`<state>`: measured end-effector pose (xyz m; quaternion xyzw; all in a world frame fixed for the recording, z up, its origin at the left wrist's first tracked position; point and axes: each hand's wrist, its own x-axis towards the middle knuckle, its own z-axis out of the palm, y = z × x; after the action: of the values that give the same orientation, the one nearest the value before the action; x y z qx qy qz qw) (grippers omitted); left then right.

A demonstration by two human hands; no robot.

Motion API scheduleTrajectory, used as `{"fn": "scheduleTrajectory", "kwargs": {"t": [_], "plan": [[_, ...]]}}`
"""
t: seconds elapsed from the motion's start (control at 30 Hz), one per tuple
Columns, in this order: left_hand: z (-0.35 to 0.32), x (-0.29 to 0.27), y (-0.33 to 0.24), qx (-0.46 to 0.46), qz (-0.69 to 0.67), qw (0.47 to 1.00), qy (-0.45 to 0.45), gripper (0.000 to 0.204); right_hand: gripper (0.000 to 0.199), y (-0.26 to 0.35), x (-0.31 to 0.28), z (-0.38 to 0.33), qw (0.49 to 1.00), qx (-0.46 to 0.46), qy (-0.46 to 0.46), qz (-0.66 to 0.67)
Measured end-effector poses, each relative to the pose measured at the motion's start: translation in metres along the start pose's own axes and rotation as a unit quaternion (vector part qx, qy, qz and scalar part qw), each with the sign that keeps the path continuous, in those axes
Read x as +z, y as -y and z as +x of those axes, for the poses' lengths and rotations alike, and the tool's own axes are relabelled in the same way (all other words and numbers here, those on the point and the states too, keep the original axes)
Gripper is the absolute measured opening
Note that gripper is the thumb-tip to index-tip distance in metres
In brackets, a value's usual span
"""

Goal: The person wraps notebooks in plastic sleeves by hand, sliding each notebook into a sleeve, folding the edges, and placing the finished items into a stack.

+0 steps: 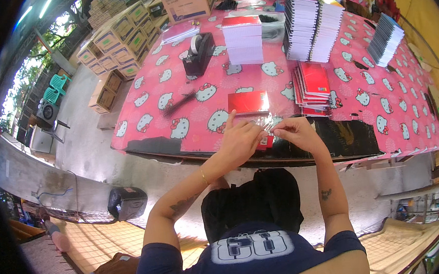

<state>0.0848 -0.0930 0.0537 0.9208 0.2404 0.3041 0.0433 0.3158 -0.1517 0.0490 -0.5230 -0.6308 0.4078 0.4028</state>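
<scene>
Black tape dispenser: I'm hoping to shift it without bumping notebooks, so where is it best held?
Likely the near end of the dispenser, from the left: its tape roll sits toward the far end, and a notebook stack stands close on the right.

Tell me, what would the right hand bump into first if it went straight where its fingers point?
Most likely the left hand: the right hand points its fingers left, towards it. Clear plastic shows between them, and one view can't settle whether both hands are level.
</scene>
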Motion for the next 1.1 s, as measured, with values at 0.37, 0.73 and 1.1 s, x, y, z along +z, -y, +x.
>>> {"fn": "scheduleTrajectory", "kwargs": {"t": [0.37, 0.73, 1.1], "plan": [[-0.001, -0.005, -0.01, -0.02, -0.027, 0.999, 0.03, 0.014, 0.009, 0.007, 0.026, 0.006, 0.965, -0.151, -0.134, -0.165], [0.072, -0.046, -0.001, -0.109, -0.297, 0.944, -0.097, 0.027, 0.052, 0.064, 0.004, -0.002, 0.925, -0.077, -0.345, 0.141], [0.006, 0.032, 0.088, 0.049, 0.087, 0.992, -0.073, 0.032, 0.085, -0.014, -0.108, 0.048, 0.782, 0.096, -0.362, -0.498]]}}
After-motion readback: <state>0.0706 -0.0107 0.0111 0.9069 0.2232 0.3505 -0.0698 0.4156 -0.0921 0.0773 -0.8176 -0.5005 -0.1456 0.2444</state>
